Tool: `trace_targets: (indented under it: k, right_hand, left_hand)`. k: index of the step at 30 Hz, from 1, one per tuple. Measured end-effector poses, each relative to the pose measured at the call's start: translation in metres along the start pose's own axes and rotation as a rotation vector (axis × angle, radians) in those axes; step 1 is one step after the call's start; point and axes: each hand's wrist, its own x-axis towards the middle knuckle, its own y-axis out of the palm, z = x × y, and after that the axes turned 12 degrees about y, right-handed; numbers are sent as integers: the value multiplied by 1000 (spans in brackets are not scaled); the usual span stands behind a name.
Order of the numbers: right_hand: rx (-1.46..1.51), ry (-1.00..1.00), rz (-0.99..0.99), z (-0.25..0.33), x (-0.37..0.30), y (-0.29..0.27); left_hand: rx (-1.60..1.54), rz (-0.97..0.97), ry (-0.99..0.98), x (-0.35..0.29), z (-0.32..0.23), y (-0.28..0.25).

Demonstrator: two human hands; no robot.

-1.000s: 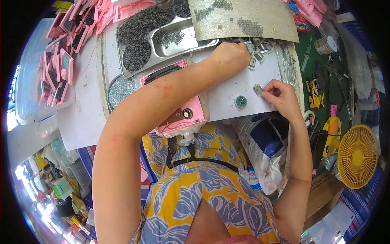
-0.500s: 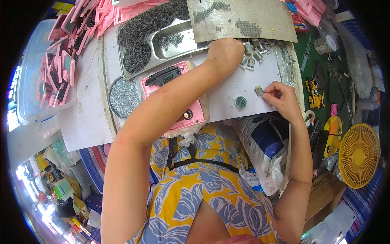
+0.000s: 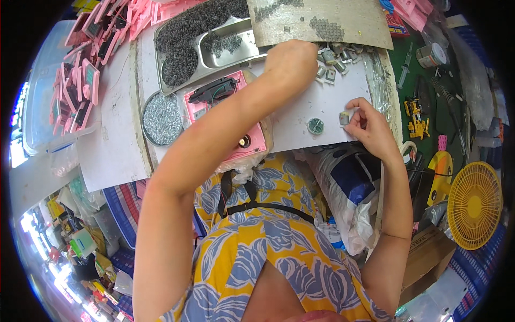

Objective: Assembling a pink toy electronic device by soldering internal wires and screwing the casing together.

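Observation:
Between the thumb and fingers of my right hand [image 3: 365, 124] is a small silver-grey motor [image 3: 344, 118], held above the white work surface. My left hand [image 3: 292, 65] is curled at the front edge of the grey metal plate [image 3: 351, 29], its fingertips mostly hidden, so whatever it pinches cannot be made out. Beside that hand lies a pile of similar small motors [image 3: 330, 76]. A little round dish with green contents [image 3: 315, 126] sits left of my right hand. Under my left forearm is a pink plastic casing [image 3: 259, 140] with a black part fitted in it.
A metal tray [image 3: 169, 92] of black rings stands at the back, partly under the plate. Left of the casing is a round tin of tiny silver pieces [image 3: 162, 119]. Pink casings [image 3: 80, 88] pile up far left. A yellow fan [image 3: 474, 205] stands right.
My left hand has shifted slightly left and away from me. The right hand has turned the motor more upright, its fingers more raised. The whole view has shifted a little.

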Motion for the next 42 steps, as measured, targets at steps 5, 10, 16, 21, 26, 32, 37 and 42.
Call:
trace_targets:
  k: [5,10,16,21,26,32,37,42]
  right_hand:
    - [255,-72,81,10,-9,23]
    - [64,-89,32,24,-13,46]
    - [-396,-242,-172,51,-19,64]
    - [-469,-327,-268,40,-20,67]
    - [151,-134,-67,61,-47,53]
    - [784,-156,265,76,-58,105]
    - [931,-89,423,91,-53,133]
    - [954,-41,439,92,-53,143]
  left_hand:
    - [-630,-14,-156,-86,-14,-89]
    - [-991,32,-460,-171,-13,-101]
    - [-1125,-58,-564,-221,-18,-98]
    - [-1077,-65,-562,-232,-24,-94]
    - [-1162,-130,-580,-239,-30,-87]
    - [-1283,-100,-571,-224,-34,-86]
    - [-1251,-104,-646,-235,-31,-88]
    - [-1403,-81,-639,-230,-30,-97]
